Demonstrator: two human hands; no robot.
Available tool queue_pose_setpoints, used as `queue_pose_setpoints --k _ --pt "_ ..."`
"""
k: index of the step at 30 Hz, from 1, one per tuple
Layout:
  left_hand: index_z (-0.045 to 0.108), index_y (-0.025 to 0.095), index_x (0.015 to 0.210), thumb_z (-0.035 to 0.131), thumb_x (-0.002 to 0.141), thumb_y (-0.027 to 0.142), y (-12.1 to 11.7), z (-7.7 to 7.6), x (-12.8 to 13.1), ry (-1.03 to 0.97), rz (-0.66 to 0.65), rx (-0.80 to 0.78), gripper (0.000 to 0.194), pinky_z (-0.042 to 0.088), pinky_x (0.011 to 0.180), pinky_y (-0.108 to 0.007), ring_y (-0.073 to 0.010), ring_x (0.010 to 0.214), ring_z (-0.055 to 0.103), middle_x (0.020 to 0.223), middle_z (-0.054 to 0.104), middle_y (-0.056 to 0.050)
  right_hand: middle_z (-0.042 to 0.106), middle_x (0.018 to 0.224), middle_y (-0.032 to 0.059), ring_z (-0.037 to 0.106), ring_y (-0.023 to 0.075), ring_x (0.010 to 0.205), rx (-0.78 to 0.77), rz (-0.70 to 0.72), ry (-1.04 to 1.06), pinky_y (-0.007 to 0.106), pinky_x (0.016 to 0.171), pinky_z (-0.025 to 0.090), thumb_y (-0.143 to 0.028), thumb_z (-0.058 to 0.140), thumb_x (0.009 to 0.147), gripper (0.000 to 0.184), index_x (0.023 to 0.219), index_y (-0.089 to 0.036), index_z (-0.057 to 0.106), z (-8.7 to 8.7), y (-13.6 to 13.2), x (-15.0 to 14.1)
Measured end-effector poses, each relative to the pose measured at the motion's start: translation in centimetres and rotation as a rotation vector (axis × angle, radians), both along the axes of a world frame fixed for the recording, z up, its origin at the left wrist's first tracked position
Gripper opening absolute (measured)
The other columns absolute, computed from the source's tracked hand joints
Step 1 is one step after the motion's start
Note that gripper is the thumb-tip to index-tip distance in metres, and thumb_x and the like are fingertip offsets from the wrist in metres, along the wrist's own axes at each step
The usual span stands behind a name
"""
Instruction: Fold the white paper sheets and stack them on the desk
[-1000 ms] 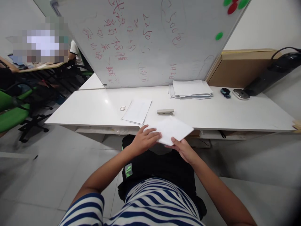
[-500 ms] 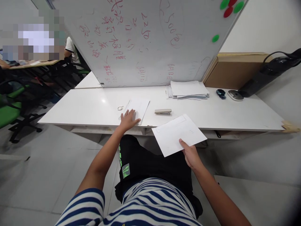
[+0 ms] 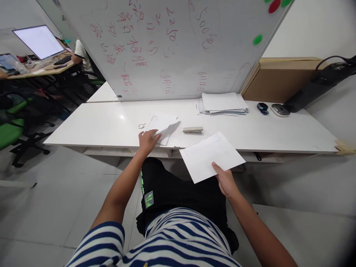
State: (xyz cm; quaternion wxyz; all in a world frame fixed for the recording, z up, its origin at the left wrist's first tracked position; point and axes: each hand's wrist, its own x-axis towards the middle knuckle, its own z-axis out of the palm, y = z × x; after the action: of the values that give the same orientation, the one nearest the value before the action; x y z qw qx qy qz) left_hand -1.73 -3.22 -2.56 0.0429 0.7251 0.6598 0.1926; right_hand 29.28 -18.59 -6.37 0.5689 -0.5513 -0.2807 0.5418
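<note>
My left hand (image 3: 149, 142) pinches the near edge of a sheet of paper (image 3: 167, 128), which curls up off the small pile of papers (image 3: 164, 139) on the desk. In my right hand (image 3: 226, 181) is a white sheet of paper (image 3: 207, 155) with faint printed lines, held thumb on top, over the desk's front edge. Whether it is one sheet or more I cannot tell. A beige stapler (image 3: 193, 130) lies on the desk between the two lots of paper. Just left of the pile sits a small white ring-shaped item (image 3: 141, 125).
A thick paper stack (image 3: 224, 103) lies at the back by the whiteboard (image 3: 183, 52). To its right are a dark watch-like item (image 3: 262, 108), a computer mouse (image 3: 280, 109), a black bottle (image 3: 311, 91) and a cardboard box (image 3: 278, 81). Another person's arm (image 3: 78, 56) shows at a far table.
My left hand left the sheet held with my right, moved left to the pile, lay flat there, then closed on a top sheet and lifted its edge. My right hand kept its paper.
</note>
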Motion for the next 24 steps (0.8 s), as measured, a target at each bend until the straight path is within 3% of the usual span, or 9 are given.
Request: queue_pose_setpoints --k 3,6,11,15,18,20,22,24 --pt "0.062 0.024 0.113 0.052 0.090 0.044 -2.0 1.4 1.4 -0.114 -0.019 0.105 0.033 0.026 0.107 -0.044 -0.0249 0.110 0.058 0.113 0.068 -0.007 0.055 0.135 0.0041 0.049 0.0282 0.126 -0.050 0.012 0.052 0.047 0.108 0.039 -0.040 0.072 0.075 0.061 0.131 -0.026 0.052 -0.1 0.1 -0.1" --pt "0.061 0.024 0.115 0.053 0.090 0.044 -5.4 2.3 3.7 -0.184 -0.182 0.173 0.032 0.024 0.109 -0.044 -0.0231 0.111 0.058 0.115 0.067 -0.005 0.058 0.131 0.0054 0.051 0.0290 0.124 -0.072 0.077 0.082 0.047 0.106 0.041 -0.040 0.071 0.075 0.056 0.126 -0.025 0.056 -0.3 0.3 -0.2" --pt "0.059 0.029 0.120 0.059 0.086 0.046 -10.0 1.7 7.2 -0.150 -0.660 0.047 0.038 0.008 0.115 -0.050 -0.0241 0.121 0.052 0.119 0.066 -0.005 0.061 0.127 0.0042 0.051 0.0288 0.124 0.013 0.147 0.106 0.050 0.107 0.039 -0.039 0.071 0.076 0.052 0.124 -0.026 0.057 -0.5 0.7 -0.8" --pt "0.057 0.031 0.125 0.061 0.082 0.052 -10.5 1.1 8.0 -0.093 -0.793 -0.059 0.048 0.000 0.115 -0.054 -0.0289 0.133 0.038 0.130 0.059 -0.008 0.058 0.132 0.0015 0.049 0.0270 0.126 0.100 0.199 0.132 0.048 0.107 0.039 -0.039 0.070 0.077 0.048 0.122 -0.031 0.058 -0.7 0.7 -1.2" --pt "0.051 0.031 0.132 0.062 0.078 0.058 -10.5 1.3 7.5 -0.102 -0.780 -0.087 0.061 0.002 0.114 -0.056 -0.0335 0.140 0.022 0.143 0.045 -0.010 0.055 0.134 -0.0001 0.049 0.0264 0.126 0.108 0.172 0.112 0.048 0.106 0.041 -0.043 0.071 0.076 0.049 0.122 -0.033 0.058 -0.9 0.6 -1.2" --pt "0.045 0.030 0.137 0.058 0.082 0.058 -10.9 1.4 7.1 -0.200 -0.704 -0.080 0.064 0.007 0.114 -0.056 -0.0338 0.143 0.014 0.150 0.034 -0.011 0.057 0.132 0.0005 0.050 0.0267 0.125 0.098 0.145 0.109 0.049 0.105 0.040 -0.044 0.071 0.075 0.049 0.120 -0.032 0.059 -0.8 0.4 -1.1" --pt "0.035 0.028 0.142 0.052 0.086 0.056 -11.6 1.1 7.1 -0.413 -0.487 -0.077 0.065 0.015 0.114 -0.054 -0.0317 0.144 0.011 0.154 0.024 -0.011 0.059 0.130 0.0012 0.049 0.0269 0.125 0.102 0.124 0.111 0.049 0.106 0.039 -0.045 0.071 0.075 0.047 0.119 -0.031 0.060 -0.5 0.3 -1.0" --pt "0.025 0.028 0.145 0.049 0.088 0.056 -12.5 0.6 7.6 -0.739 -0.168 -0.147 0.068 0.024 0.113 -0.051 -0.0288 0.143 0.016 0.155 0.021 -0.012 0.059 0.130 0.0021 0.050 0.0273 0.125 0.111 0.117 0.106 0.049 0.106 0.039 -0.045 0.071 0.075 0.047 0.118 -0.030 0.061 -0.1 0.3 -0.9"
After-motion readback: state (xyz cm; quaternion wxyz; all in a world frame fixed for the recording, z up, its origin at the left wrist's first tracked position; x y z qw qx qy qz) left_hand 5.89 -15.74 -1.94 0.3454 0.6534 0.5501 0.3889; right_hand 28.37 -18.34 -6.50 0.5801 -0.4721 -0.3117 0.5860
